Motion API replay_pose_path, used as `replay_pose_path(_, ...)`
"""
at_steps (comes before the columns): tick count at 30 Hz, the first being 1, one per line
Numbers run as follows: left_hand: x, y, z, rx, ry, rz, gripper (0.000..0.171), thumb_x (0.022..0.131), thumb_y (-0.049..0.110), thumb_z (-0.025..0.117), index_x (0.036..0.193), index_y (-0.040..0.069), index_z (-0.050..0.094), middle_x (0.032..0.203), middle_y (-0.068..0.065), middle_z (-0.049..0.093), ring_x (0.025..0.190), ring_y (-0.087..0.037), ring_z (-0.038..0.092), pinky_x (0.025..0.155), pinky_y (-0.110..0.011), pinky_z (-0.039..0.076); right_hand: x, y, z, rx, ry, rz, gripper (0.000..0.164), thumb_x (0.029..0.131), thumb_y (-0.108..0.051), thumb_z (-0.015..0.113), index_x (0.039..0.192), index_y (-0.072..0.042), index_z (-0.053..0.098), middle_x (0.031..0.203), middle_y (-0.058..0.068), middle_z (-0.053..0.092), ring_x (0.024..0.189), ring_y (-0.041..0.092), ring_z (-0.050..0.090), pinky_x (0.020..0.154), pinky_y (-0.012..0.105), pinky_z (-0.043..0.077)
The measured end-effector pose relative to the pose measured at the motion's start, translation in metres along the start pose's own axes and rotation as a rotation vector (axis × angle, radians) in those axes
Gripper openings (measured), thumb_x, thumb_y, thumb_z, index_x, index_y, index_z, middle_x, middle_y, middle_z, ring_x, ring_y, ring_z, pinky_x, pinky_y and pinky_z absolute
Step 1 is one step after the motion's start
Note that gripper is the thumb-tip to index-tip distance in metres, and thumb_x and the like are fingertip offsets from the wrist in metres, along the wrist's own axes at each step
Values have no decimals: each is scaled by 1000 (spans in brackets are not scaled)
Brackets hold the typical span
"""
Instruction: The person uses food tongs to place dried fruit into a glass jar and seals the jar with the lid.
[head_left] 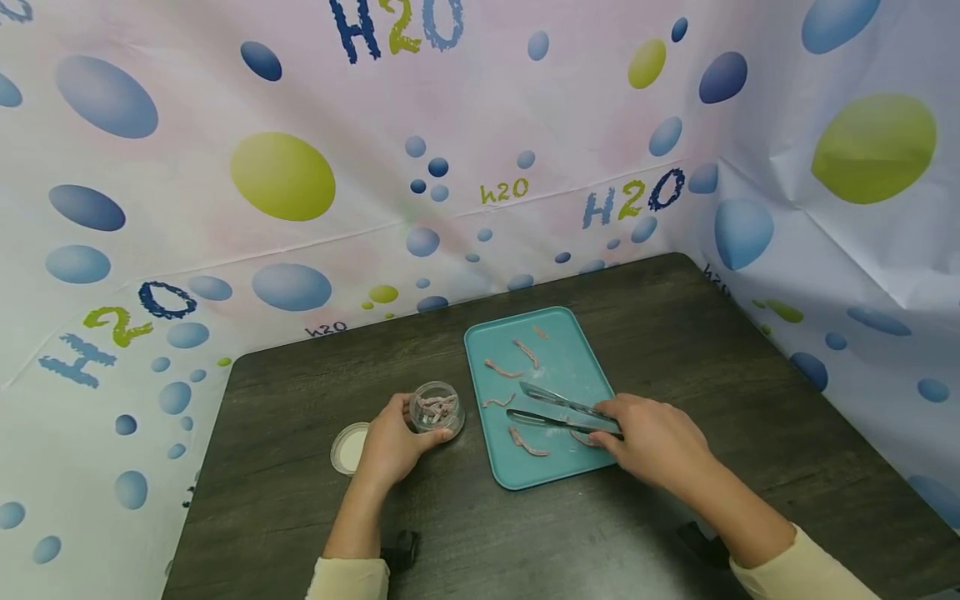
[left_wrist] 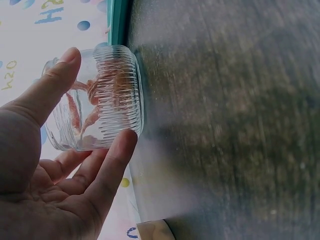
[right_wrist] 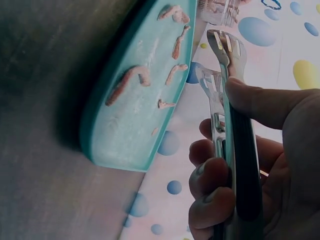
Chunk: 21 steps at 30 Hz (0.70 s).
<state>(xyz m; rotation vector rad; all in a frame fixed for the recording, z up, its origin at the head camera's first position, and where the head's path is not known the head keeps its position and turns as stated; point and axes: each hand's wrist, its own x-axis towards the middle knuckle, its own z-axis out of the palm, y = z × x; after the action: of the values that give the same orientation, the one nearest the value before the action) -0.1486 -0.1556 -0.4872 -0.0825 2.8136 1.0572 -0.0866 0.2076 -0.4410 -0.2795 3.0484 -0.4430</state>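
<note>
My left hand [head_left: 392, 446] holds a small clear glass jar [head_left: 437, 410] at its side, thumb and fingers around it. In the left wrist view the ribbed jar [left_wrist: 119, 100] contains several pinkish, meat-like strips. My right hand [head_left: 658, 440] grips metal serving tongs [head_left: 564, 403] by their dark handles, and the slotted ends of the tongs [right_wrist: 234, 50] stand apart with nothing between them. Beneath the tongs lies a teal tray [head_left: 517, 477], with several more curled pinkish strips [head_left: 527, 442] spread over it.
A round pale lid [head_left: 350, 450] lies on the dark wood-grain table [head_left: 277, 500], left of the jar. The tray stands just right of the jar. A white sheet [head_left: 360, 192] printed with bubbles and lettering hangs behind the table and along its right side.
</note>
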Motion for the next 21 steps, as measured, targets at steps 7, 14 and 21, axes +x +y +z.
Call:
replay_pose_path(7,0,0,0,1,-3,-9,87,86,40,95,153,2,54,142,-23,69,133,-44,66,104,-59,58,-7,6,6,26,-24,-13,43,93,-40,86,129,-18,80,114,2,81,80,15,72,57,31,48)
replay_pose_path(14,1,-2,0,1,-4,-7,88,86,40,94,153,1,53,144,-23,68,135,-44,66,105,-59,58,-13,14,11,50,-29,-29,42,91,-41,88,127,-19,81,122,7,82,100,27,79,71,44,63)
replay_pose_path(21,1,0,1,7,-4,-10,88,86,40,95,154,2,53,143,-23,69,134,-43,67,105,-59,58,-23,23,16,57,-50,-38,41,90,-40,88,126,-20,82,118,6,82,98,27,79,72,45,63)
